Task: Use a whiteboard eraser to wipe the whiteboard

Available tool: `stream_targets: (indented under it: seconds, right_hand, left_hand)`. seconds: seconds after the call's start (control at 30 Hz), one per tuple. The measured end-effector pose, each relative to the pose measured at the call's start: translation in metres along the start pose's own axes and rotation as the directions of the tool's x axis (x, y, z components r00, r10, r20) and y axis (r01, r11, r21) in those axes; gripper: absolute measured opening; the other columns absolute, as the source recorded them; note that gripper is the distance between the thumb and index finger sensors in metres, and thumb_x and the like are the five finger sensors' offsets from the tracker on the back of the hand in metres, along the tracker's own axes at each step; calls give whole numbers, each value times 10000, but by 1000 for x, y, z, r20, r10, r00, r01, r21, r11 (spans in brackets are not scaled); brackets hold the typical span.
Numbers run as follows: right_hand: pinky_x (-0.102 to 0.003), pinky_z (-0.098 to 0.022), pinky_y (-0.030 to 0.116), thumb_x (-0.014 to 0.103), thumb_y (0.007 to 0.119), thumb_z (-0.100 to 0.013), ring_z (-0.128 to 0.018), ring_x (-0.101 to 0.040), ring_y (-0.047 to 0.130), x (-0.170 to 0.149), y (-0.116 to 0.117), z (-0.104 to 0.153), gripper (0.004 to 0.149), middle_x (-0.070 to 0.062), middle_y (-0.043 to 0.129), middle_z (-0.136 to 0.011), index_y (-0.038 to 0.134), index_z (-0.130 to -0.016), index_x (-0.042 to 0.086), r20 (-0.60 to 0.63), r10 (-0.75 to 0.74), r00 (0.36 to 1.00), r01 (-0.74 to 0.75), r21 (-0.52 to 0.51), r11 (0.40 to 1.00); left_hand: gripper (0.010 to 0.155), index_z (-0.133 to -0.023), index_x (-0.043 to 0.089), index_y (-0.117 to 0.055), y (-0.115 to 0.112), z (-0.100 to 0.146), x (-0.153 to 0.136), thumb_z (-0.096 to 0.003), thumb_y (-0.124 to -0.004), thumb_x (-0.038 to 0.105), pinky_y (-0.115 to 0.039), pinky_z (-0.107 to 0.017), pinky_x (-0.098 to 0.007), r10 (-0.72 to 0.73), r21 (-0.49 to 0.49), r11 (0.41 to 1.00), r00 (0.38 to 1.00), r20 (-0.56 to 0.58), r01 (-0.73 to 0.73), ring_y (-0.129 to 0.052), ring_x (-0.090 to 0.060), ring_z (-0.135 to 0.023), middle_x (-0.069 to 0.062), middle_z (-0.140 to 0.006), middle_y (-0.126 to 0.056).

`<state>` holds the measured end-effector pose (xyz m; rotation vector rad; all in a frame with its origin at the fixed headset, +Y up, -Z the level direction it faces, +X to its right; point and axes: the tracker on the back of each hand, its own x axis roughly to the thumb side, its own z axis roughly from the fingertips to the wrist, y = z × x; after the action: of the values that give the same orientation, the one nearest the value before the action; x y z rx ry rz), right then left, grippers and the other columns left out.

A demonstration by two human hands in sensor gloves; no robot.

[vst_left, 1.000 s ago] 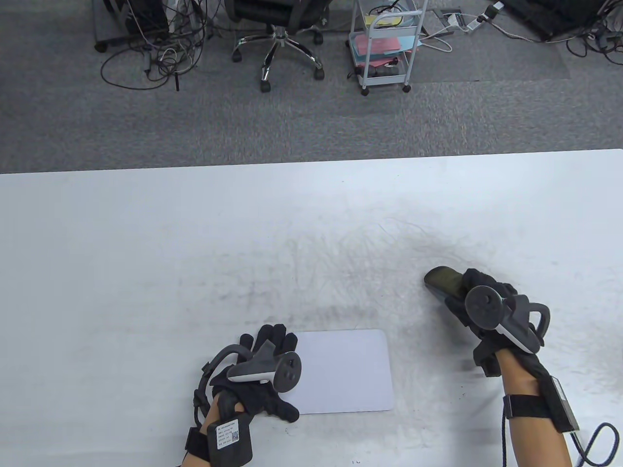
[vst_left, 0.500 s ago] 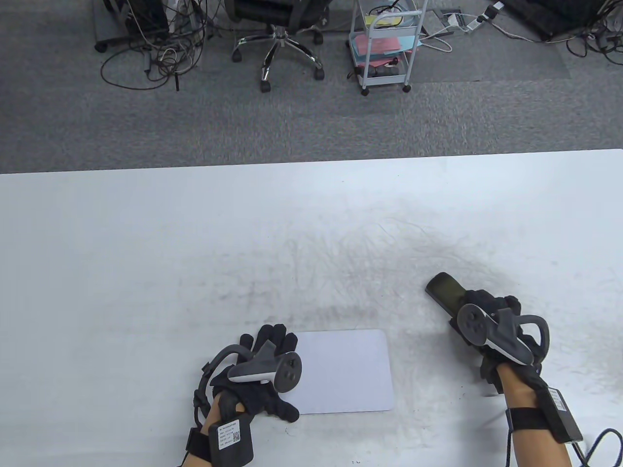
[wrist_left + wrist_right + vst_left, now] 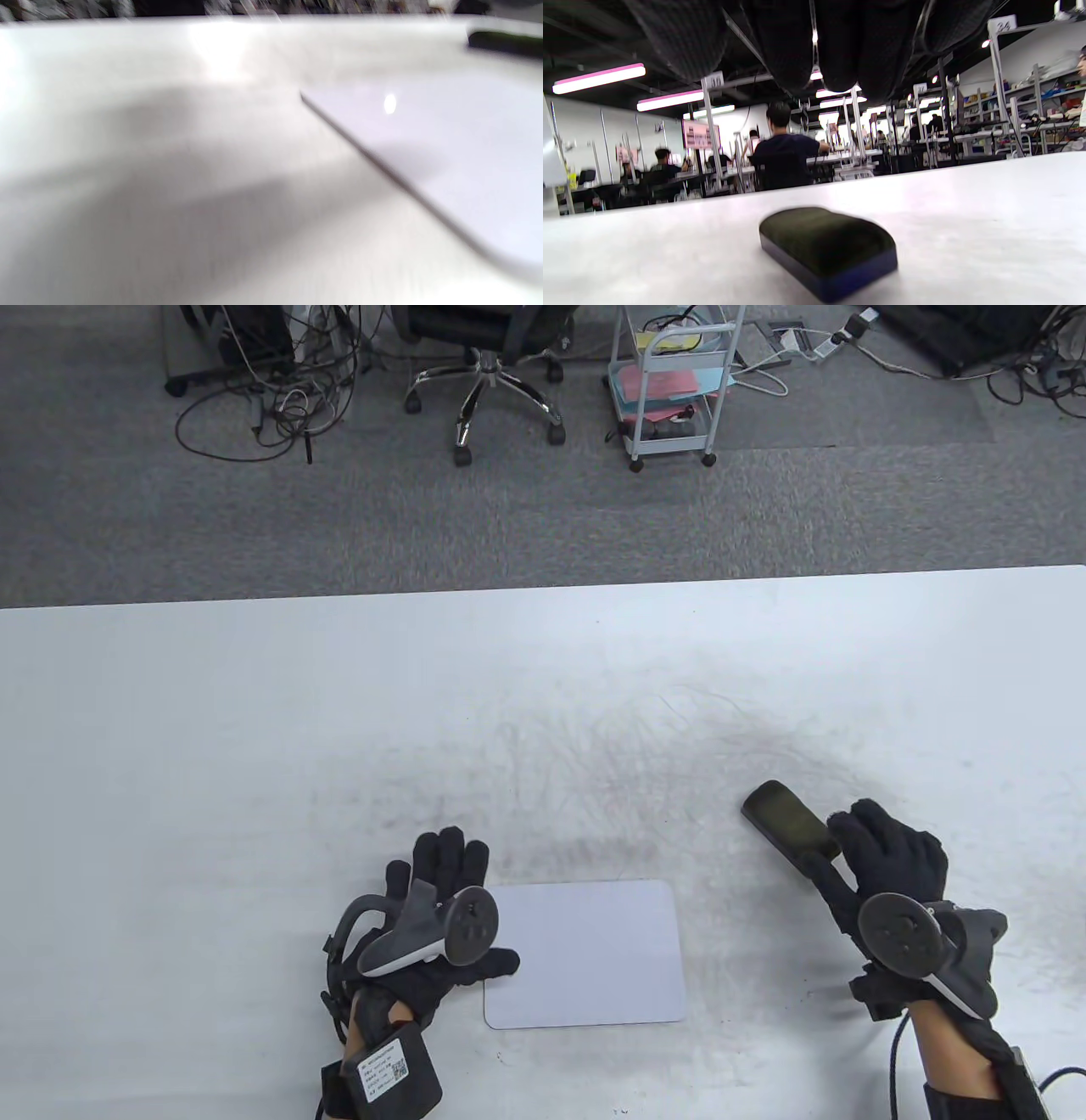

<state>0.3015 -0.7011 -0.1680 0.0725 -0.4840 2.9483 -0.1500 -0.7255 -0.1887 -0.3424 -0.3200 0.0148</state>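
The small blank whiteboard (image 3: pixel 594 954) lies flat near the table's front edge; the left wrist view shows its left edge (image 3: pixel 445 148). The eraser (image 3: pixel 789 819), dark felt side up with a blue base, lies on the table right of and beyond the board. It also shows in the right wrist view (image 3: pixel 827 245). My right hand (image 3: pixel 857 848) is open, its fingers (image 3: pixel 835 42) spread just above the eraser's near end, not gripping it. My left hand (image 3: pixel 450 882) is open beside the board's left edge, its thumb reaching to that edge.
The white table (image 3: pixel 254 729) carries grey marker smudges around its middle and right. Beyond its far edge is carpet with an office chair (image 3: pixel 484 373), a wheeled cart (image 3: pixel 670 390) and cables.
My right hand set the eraser down on the table and let go, drawing back toward me. My left hand slid left off the whiteboard and opened flat.
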Motion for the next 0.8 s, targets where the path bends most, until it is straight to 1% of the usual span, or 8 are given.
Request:
stream_targets:
  seconds: [0.1, 0.13, 0.23, 0.3, 0.4, 0.57, 0.63, 0.8]
  right_hand:
    - [-728, -748, 504, 558, 637, -634, -1081, -514, 619, -2, -5, 6, 656, -233, 529, -1241, 525, -1161, 184, -18, 28, 999, -30, -93, 995]
    - [-734, -748, 480, 561, 624, -639, -1097, -532, 557, -3, -5, 7, 677, -248, 464, -1256, 463, -1179, 187, -21, 39, 999, -41, -100, 994]
    - [-758, -741, 434, 562, 593, -647, -1105, -583, 430, -6, 0, 10, 713, -277, 335, -1270, 338, -1196, 186, -48, 62, 997, -67, -118, 991]
    - [-768, -739, 413, 566, 570, -652, -1106, -593, 383, -8, 5, 10, 724, -284, 284, -1272, 281, -1198, 188, -62, 70, 996, -75, -95, 993]
    - [-781, -732, 393, 566, 534, -659, -1104, -606, 334, -11, 10, 9, 735, -302, 232, -1269, 220, -1197, 176, -92, 94, 991, -102, -83, 991]
    - [-797, -721, 378, 583, 467, -663, -1102, -618, 304, -15, 28, 6, 721, -309, 198, -1272, 175, -1198, 199, -109, 178, 978, -167, 100, 981]
    - [-800, -720, 373, 589, 461, -662, -1104, -619, 294, -13, 29, 4, 725, -304, 191, -1274, 175, -1201, 198, -109, 183, 977, -173, 92, 981]
    - [-803, -721, 377, 591, 464, -660, -1106, -617, 296, -8, 30, 2, 724, -303, 192, -1276, 177, -1201, 204, -96, 163, 982, -155, 87, 984]
  left_hand:
    - [1121, -1121, 106, 3, 18, 14, -6, -405, -570, 752, -232, -748, -691, 20, 178, 984, 994, -109, 0, -2, -522, -1036, -248, -1144, 79]
    - [1117, -1122, 110, 4, 20, 18, -7, -408, -565, 752, -229, -747, -693, 16, 219, 976, 990, -141, 16, 3, -522, -1035, -248, -1143, 83]
    - [1108, -1125, 113, 7, 17, 22, -9, -412, -543, 758, -228, -740, -700, -13, 285, 956, 977, -213, 74, 7, -532, -1029, -250, -1139, 93]
    - [1106, -1125, 120, 12, 10, 21, -11, -407, -533, 762, -225, -736, -704, -35, 281, 954, 972, -233, 101, 9, -536, -1027, -253, -1137, 97]
    - [1105, -1121, 126, 23, 4, 16, -15, -400, -517, 765, -212, -732, -708, -46, 236, 966, 970, -240, 104, 18, -536, -1025, -249, -1134, 107]
    - [1106, -1121, 125, 23, -6, 9, -19, -387, -499, 768, -210, -731, -709, -40, 154, 985, 978, -203, 72, 15, -532, -1030, -253, -1137, 101]
    - [1107, -1118, 124, 28, -6, 9, -21, -386, -494, 769, -209, -731, -709, -46, 138, 988, 976, -211, 76, 17, -534, -1029, -257, -1135, 102]
    - [1107, -1116, 119, 34, -3, 14, -25, -387, -489, 769, -209, -730, -710, -29, 172, 983, 974, -222, 69, 16, -536, -1029, -261, -1133, 104]
